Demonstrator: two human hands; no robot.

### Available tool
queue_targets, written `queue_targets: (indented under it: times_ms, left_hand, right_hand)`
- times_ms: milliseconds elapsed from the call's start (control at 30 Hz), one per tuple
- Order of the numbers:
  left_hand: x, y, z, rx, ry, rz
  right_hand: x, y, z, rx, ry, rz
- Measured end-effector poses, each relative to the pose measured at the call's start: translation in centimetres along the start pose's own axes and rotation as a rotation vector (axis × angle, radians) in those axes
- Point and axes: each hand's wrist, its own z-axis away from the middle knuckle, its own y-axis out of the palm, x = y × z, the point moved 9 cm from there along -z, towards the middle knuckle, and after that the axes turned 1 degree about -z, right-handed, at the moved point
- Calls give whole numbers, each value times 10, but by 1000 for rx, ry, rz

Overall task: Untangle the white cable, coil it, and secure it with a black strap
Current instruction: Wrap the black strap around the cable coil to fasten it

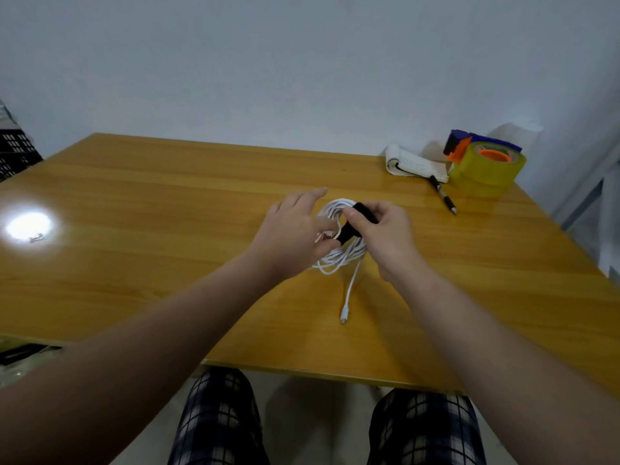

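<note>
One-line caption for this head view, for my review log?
Both hands, left hand and right hand, wrap a black strap around the coiled white cable on a wooden table.

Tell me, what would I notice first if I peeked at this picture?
Two bare arms reach to the middle of the wooden table, where the left hand and right hand wrap a black strap around a coiled white cable. At the far right corner sit fat rolls of yellowish tape, beside a pen. A bright light glare shines at the left.
</note>
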Motion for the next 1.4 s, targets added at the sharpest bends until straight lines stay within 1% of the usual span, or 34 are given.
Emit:
queue_targets:
  times_ms: [67, 167, 267, 333, 433, 500, 567, 600, 667, 733, 833, 967, 1067, 1133, 1167, 1267, 1300, 1333, 1400]
  left_hand:
    - [0, 2, 2, -26, -46, 60]
    - [-5, 0, 4, -117, -21, 171]
    - [-1, 9, 0, -65, -54, 136]
    - [1, 17, -1, 5, -78, 148]
    - [6, 24, -3, 102, -198, 406]
    - [10, 21, -6, 82, -261, 603]
    - [14, 16, -6, 27, -297, 832]
    - [15, 16, -3, 26, -327, 923]
    - [14, 22, 2, 75, -372, 1012]
    - [13, 29, 6, 136, -371, 1029]
    - [23, 32, 9, 159, -435, 919]
    - [25, 17, 11, 77, -474, 772]
    - [27, 15, 12, 60, -513, 771]
    - [30, 19, 13, 62, -549, 854]
    - [31, 20, 14, 48, -568, 903]
    - [34, 10, 13, -39, -593, 1023]
    - [33, 5, 11, -67, -586, 1086]
    - [32, 1, 9, -96, -586, 1175]
    - [30, 2, 12, -100, -657, 1345]
  right_hand:
    - [1, 0, -1, -11, -3, 10]
    - [5, 4, 2, -21, -16, -8]
    - [5, 6, 2, -14, -9, -37]
    - [7, 5, 2, -11, -26, -44]
    - [14, 7, 5, -9, -94, -41]
    - [18, 7, 7, 7, -127, -59]
    - [20, 13, 11, 92, -159, -85]
    - [22, 16, 15, 144, -185, -84]
    - [23, 21, 22, 208, -259, -46]
    - [22, 21, 27, 225, -299, -10]
    - [22, 20, 25, 237, -302, 29]
    - [27, 20, 19, 216, -299, 59]
    - [25, 19, 9, 170, -287, 112]
    - [23, 18, 5, 141, -287, 141]
    - [24, 19, 4, 132, -322, 196]
    - [44, 28, 12, 138, -568, 433]
    - [49, 32, 15, 177, -629, 451]
    - [51, 36, 17, 237, -648, 452]
    - [45, 46, 21, 387, -571, 460]
